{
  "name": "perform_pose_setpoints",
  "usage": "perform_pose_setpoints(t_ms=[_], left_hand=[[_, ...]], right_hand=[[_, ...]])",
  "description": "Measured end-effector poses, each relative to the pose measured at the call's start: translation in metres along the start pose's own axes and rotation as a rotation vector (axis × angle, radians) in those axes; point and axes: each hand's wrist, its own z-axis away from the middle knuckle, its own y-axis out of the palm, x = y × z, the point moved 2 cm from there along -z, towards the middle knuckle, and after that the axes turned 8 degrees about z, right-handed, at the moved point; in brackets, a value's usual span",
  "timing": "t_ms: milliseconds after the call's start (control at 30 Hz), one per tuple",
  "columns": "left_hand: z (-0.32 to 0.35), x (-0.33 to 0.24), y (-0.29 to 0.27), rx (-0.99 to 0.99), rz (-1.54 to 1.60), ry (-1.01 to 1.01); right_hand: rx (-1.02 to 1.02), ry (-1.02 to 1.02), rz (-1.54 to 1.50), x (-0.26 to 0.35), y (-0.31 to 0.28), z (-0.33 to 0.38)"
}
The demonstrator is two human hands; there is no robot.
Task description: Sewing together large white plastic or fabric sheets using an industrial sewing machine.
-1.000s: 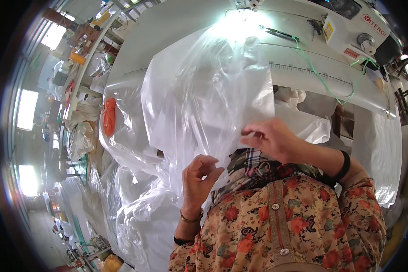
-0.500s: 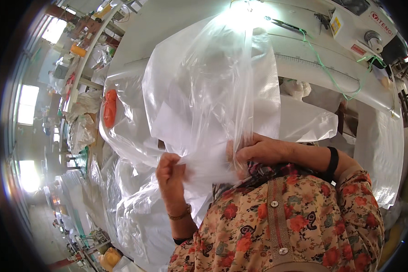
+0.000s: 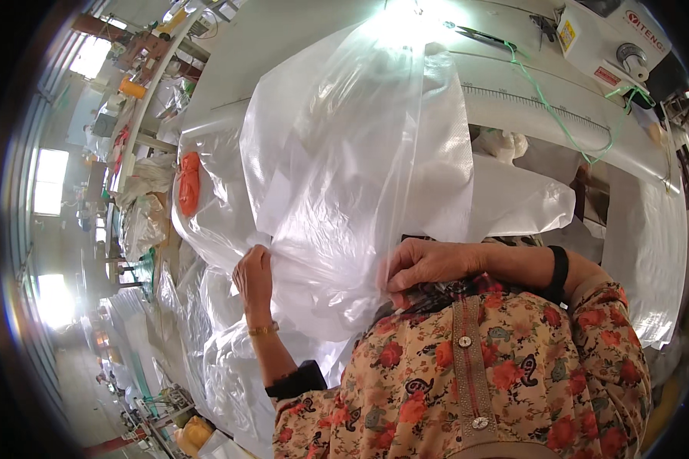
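A large translucent white plastic sheet (image 3: 337,183) hangs from the bright-lit sewing spot down toward my body. My left hand (image 3: 253,269) is closed on its left edge, fingers bent round the film. My right hand (image 3: 415,268) pinches the same sheet on the right, close to my chest. Between both hands the film is drawn into wrinkles that fan out from the grips. Beneath it lies a woven white plastic piece (image 3: 445,153) on the table.
A white sewing machine (image 3: 612,46) stands at the upper right. Thread snips (image 3: 478,36) with a green cord (image 3: 540,92) lie on the table (image 3: 528,73) near a printed ruler strip. An orange-red bundle (image 3: 188,183) sits at left amid heaped clear film (image 3: 222,336).
My left hand has moved left and slightly up, spreading the film wider. The sheet, bunched and blurred before, now lies broader between my hands. My right hand has shifted slightly.
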Motion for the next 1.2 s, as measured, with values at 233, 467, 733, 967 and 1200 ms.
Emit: perform_pose_setpoints(t_ms=[233, 467, 733, 967, 1200], left_hand=[[-0.030, -0.099, -0.041, -0.133, -0.084, 0.433], [-0.025, -0.177, 0.001, 0.396, 1.056, 0.147], [-0.020, -0.149, 0.011, 0.637, 1.493, -0.305], [-0.013, -0.161, 0.022, 0.458, 1.311, -0.291], [-0.009, -0.153, 0.016, 0.634, 1.474, -0.344]], right_hand=[[-0.038, 0.029, 0.047, -0.004, 0.002, -0.002], [-0.093, 0.041, 0.238, 0.008, 0.010, -0.001], [-0.107, 0.028, 0.320, 0.011, 0.010, 0.001], [-0.083, -0.024, 0.380, 0.008, 0.010, -0.002], [-0.163, 0.028, 0.331, 0.009, 0.011, 0.001]])
